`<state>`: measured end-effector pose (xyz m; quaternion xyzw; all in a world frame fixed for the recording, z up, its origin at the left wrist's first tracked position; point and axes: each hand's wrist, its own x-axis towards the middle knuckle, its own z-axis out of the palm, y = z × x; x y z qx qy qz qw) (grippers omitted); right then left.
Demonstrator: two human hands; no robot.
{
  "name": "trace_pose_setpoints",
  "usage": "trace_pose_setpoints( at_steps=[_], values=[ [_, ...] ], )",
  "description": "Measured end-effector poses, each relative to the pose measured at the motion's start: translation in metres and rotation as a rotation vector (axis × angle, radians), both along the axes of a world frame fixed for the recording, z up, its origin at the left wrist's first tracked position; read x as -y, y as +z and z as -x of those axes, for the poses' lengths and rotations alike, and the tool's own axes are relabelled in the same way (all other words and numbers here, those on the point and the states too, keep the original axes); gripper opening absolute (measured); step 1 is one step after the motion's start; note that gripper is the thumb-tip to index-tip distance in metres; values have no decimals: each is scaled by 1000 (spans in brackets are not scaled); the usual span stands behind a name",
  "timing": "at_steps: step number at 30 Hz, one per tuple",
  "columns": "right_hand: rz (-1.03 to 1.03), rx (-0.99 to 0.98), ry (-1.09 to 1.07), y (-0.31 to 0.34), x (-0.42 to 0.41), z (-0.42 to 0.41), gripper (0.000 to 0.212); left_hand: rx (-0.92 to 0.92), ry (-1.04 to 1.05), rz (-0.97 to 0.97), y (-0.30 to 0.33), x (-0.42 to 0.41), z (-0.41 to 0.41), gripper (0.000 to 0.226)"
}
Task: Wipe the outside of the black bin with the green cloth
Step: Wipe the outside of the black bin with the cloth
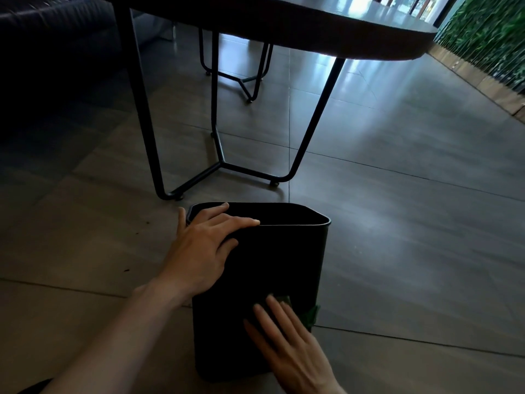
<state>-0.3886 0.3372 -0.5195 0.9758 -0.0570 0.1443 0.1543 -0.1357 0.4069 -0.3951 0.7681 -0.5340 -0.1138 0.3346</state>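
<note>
Head view, only one cam: black bin (272, 260) stands upright on the tiled floor (397, 223), just in front of the dark table's (312, 29) metal legs, open top toward the table. Left hand (203, 251) lies spread over the bin's near-left top corner, fingers (244, 221) hooked onto the rim, thumb down the outside wall; a loose hold on the rim, not a fist, prob. there to steady the bin so it doesn't slide or tip while the other side gets rubbed. Right hand (289, 345) is flat and open, palm pressed to the near wall low down, w/ the green cloth (311, 315) pinned under it against the wall; no pinch, just pressure, which suits broad wiping strokes. Cloth sits at the bin's lower right edge, so the wipe looks to be working that corner. Hard to see: cloth is mostly covered by the hand, only a green fringe shows past the fingers and at the bin's edge; its size and fold can't be told. Bin's inside is too dark to read, far and right walls hidden. Right wrist cut off at frame bottom. Lighting dim overall.
</note>
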Motion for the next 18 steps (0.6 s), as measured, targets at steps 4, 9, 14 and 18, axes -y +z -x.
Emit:
trace_pose_setpoints(
  at_steps=[4, 9, 14, 18],
  values=[
    [-96, 144, -57, 27, 18, -10, 40, 10, -2, -3, -1, 1, 2, 46],
    [-464, 501, -393, 92, 62, -53, 65, -11, -1, -1, 0, 0, -1, 47],
    [-389, 408, -312, 78, 41, -53, 56, 23, 19, -17, 2, -2, 1, 48],
    [-154, 129, -118, 46, 19, -17, 50, 43, 1, -28, 4, -2, 5, 48]
  ],
)
